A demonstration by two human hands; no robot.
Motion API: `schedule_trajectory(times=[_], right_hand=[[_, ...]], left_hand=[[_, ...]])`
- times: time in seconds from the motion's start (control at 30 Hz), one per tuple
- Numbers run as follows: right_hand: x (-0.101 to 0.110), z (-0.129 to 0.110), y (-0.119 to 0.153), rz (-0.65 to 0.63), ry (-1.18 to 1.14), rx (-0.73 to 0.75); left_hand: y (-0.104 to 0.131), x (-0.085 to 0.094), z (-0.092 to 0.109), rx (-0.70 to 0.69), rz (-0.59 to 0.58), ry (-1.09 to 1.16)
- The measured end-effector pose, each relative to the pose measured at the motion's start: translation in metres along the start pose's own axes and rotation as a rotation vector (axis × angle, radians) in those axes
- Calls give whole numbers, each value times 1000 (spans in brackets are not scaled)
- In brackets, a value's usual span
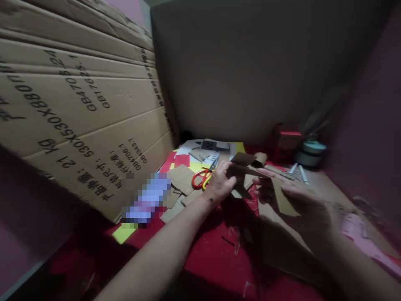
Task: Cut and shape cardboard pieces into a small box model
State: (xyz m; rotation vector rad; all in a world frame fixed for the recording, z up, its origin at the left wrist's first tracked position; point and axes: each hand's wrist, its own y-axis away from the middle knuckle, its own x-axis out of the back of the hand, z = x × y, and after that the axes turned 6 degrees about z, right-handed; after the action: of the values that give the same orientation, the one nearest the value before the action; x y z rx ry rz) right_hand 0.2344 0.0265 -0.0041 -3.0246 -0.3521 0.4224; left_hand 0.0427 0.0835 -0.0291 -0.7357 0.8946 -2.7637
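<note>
My left hand (222,182) pinches the near left end of a folded cardboard piece (242,159) held above the table. On its other side my right hand (297,198) grips the same cardboard, fingers stretched along it. A narrow cardboard flap (284,200) hangs down over the right hand's fingers. Whether the flap is joined to the piece I cannot tell. Just left of my left hand lie scissors (198,179) with red and yellow handles, partly hidden by that hand. Beneath the right forearm rests a larger cardboard sheet (278,234).
A big printed cardboard box (94,104) walls off the left. Cardboard scraps (181,179) and coloured paper (181,160) cover the back of the red table (206,263). To the right are a pink glue gun (355,228), white markers (303,174) and a teal pot (310,152).
</note>
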Motion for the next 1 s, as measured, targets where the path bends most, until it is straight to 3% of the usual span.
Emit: schedule_trajectory(times=[0.2, 0.3, 0.47, 0.6, 0.7, 0.87, 1.0], right_hand=[[1, 5, -8, -69, -311, -149], [1, 8, -8, -106, -309, -173], [-1, 6, -13, 20, -210, -153], [1, 2, -19, 136, -88, -150], [2, 3, -20, 150, 100, -126], [-1, 10, -19, 185, 623, 110], [3, 6, -19, 150, 826, 297]], left_hand=[[1, 0, -2, -3, 2, 62], [2, 1, 4, -34, 0, 40], [5, 0, 8, -107, -61, -10], [5, -1, 4, -168, -95, -68], [5, 0, 1, -202, -92, -131], [4, 2, 1, -234, -163, -161], [-1, 8, 3, -175, -240, -105]])
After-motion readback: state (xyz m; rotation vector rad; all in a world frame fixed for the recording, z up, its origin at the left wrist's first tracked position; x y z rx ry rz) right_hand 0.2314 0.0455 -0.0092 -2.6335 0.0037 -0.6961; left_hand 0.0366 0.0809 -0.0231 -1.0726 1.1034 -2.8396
